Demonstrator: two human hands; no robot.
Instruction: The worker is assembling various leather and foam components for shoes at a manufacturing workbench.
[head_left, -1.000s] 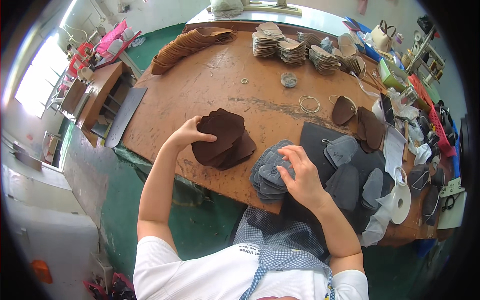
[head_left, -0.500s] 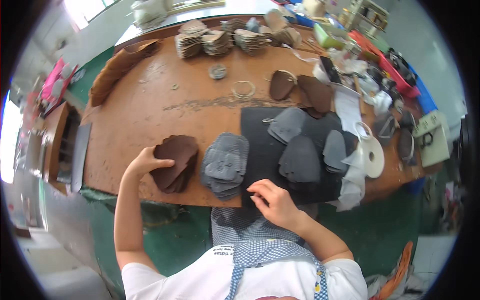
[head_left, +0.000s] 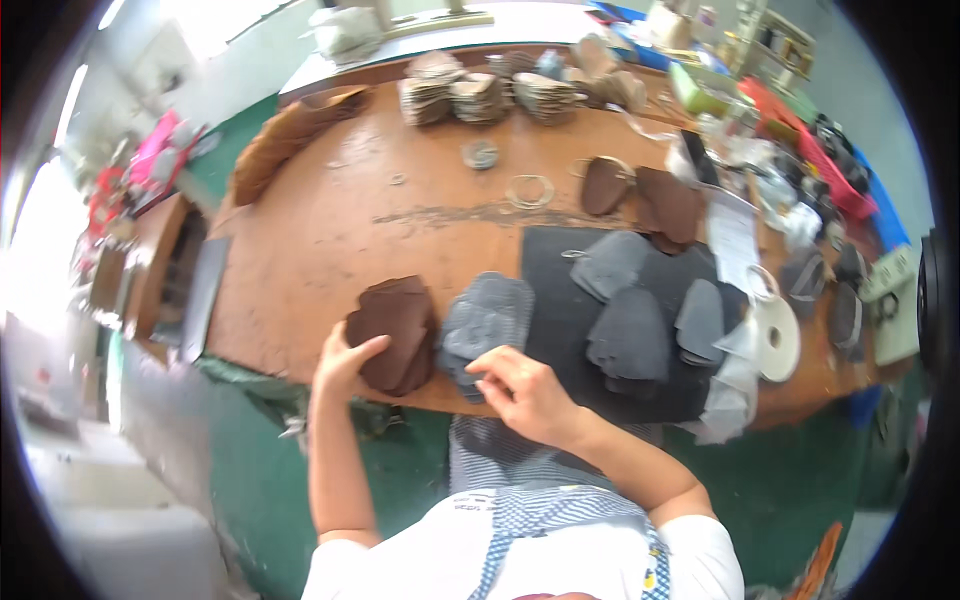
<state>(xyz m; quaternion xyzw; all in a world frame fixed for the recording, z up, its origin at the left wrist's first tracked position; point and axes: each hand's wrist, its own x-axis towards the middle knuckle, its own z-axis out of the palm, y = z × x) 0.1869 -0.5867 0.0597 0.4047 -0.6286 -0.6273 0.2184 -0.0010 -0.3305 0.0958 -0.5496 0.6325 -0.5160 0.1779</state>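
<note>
My left hand (head_left: 345, 362) grips the near-left edge of a stack of dark brown shoe-shaped pieces (head_left: 398, 330), its thumb over the edge. The fingers are partly hidden by the stack. Just right of it lies a stack of grey textured pieces (head_left: 490, 315) of similar outline. Over the near-right end of that grey stack hovers my right hand (head_left: 530, 395), thumb and fingers drawn together in a pinch. Whatever the pinch may hold is too small to make out. A black mat (head_left: 555, 330) lies to the right, carrying smooth dark grey pieces (head_left: 630, 335).
Tan stacked pieces (head_left: 480, 97) line the table's far edge, near a rolled brown sheet (head_left: 290, 140). Rubber bands (head_left: 530, 190) and dark brown pieces (head_left: 668, 205) lie mid-table. At right stand a white tape roll (head_left: 775, 338) and a pink basket (head_left: 850, 190).
The view has swung left. My right hand has moved left from the mat's edge to over the grey stack. My left hand has slid toward the near end of the brown stack, which sits straighter.
</note>
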